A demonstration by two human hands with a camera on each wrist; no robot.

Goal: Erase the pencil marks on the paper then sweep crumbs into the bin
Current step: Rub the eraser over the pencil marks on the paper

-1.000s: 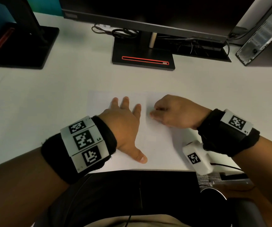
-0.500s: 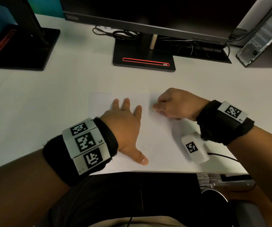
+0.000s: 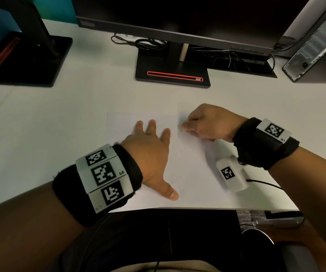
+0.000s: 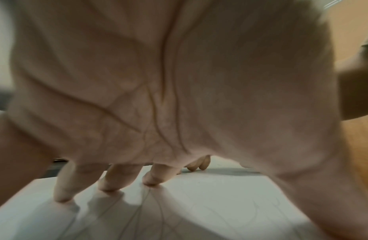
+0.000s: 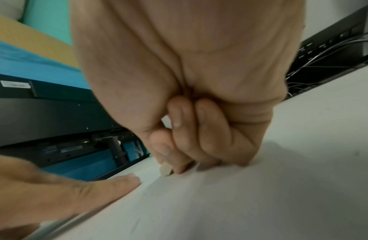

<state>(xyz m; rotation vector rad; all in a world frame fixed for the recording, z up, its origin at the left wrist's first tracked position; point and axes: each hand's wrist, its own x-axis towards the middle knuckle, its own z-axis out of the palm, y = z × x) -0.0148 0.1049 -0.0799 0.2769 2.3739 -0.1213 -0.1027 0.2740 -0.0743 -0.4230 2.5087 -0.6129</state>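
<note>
From the head view, a white rectangular sheet of paper (image 3: 193,169) is being held flat near the front edge of the white desk (image 3: 50,124), its long axis running from front to back. The left hand (image 3: 150,154) is being pressed on the sheet's left half with fingers spread and straight, nothing being grasped. The right hand (image 3: 207,124) is being kept curled at the sheet's far right part, and a small pale eraser (image 3: 179,127) is being pinched at its fingertips, touching the paper. Faint pencil marks are lying on the sheet towards the front edge from the eraser, so the right hand is judged nearer to them. No bin is being shown, and any crumbs are too small to be made out.

From the left wrist view, the palm is filling most of the frame; straight fingertips (image 4: 150,181) are being pressed on the paper, and thin pencil lines (image 4: 142,216) are being seen under the hand.

From the right wrist view, the eraser (image 5: 165,169) is being squeezed between thumb and finger and set against the sheet, most of it being hidden. The picture is being blurred.
</note>
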